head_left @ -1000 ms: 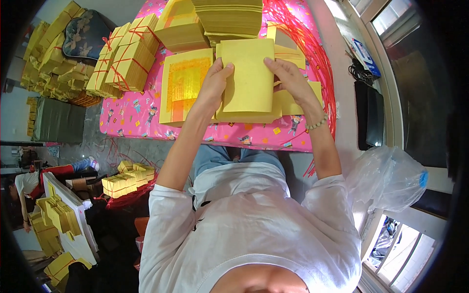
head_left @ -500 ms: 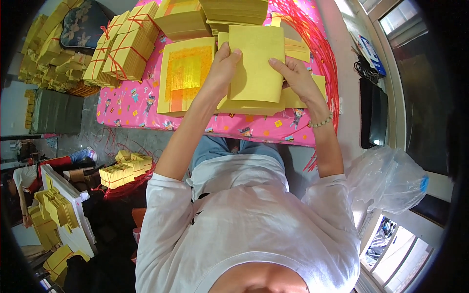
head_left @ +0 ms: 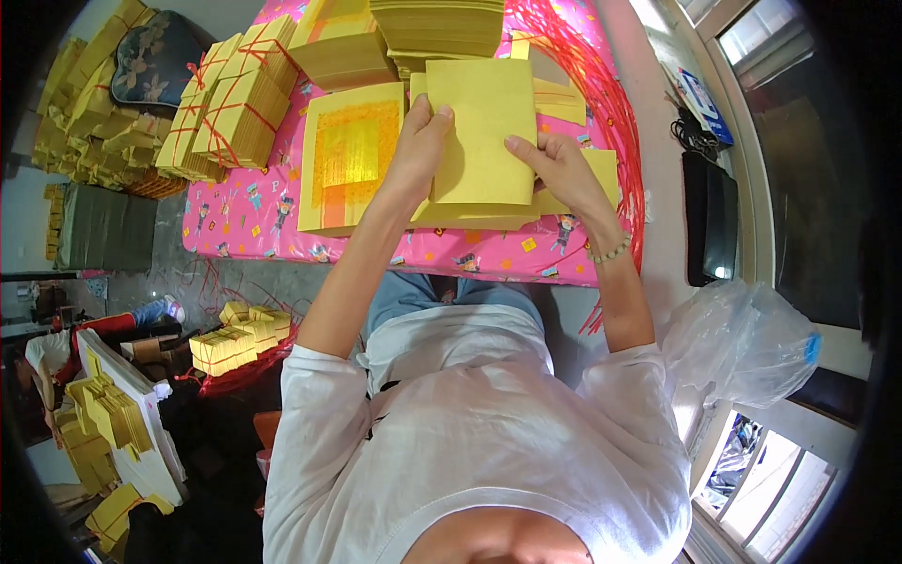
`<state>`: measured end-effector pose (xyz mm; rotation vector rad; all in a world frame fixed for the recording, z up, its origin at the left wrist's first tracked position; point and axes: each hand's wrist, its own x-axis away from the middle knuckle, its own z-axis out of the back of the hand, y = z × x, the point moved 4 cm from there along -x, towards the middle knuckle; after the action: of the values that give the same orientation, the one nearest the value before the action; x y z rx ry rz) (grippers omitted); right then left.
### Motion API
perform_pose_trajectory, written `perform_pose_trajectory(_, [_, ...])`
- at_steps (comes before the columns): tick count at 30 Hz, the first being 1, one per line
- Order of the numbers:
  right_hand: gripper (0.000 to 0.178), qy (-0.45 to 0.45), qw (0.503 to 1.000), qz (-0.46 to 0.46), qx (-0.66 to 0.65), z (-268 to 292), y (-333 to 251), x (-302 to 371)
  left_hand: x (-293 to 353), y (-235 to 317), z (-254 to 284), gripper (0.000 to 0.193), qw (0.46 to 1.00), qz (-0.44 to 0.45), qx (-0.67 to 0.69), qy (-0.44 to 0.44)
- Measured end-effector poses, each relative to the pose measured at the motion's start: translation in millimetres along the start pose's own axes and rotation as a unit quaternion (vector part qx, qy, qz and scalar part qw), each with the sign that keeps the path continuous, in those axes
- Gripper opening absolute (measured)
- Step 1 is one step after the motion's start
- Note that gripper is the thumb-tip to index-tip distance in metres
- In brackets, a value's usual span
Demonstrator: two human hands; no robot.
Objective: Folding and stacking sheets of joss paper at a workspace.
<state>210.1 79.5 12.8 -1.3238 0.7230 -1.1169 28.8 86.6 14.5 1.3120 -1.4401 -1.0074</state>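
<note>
I've got paper (head_left: 484, 113) before the stack (head_left: 440, 33), bundles (head_left: 246, 103) left and cords (head_left: 625, 132) right on the table (head_left: 254, 226), bag (head_left: 747, 343) further right

The right grip (head_left: 561, 171) has moved lower along the yellow sheet (head_left: 484, 136)

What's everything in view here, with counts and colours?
Held paper: count unclear, yellow, centre
Patterned stacks: two, yellow and orange, table's centre-left
Tall stack: one, yellow, top centre
Tied bundles: several, yellow, table's left
Strings: many, red, table's right
Table cover: one, pink, under papers
Cushion: one, dark, upper left
Paper heap: uncountable, yellow, upper left
Covered block: one, green, left
Small bundles: several, yellow, lower left
Other person: one, lower left
Plastic bag: one, clear, right
Flat case: one, black, right
Bracelet: one, pale, right wrist
Left hand: one, bare, paper's left edge
Right hand: one, bare, paper's right edge
</note>
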Motion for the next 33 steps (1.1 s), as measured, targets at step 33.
perform_pose_trajectory(33, [0.027, 0.069, 0.987, 0.033, -0.144, 34.9, 6.0, 38.5, 51.8, 13.2, -34.0, 0.030, 0.978, -0.105, -0.168, -0.069])
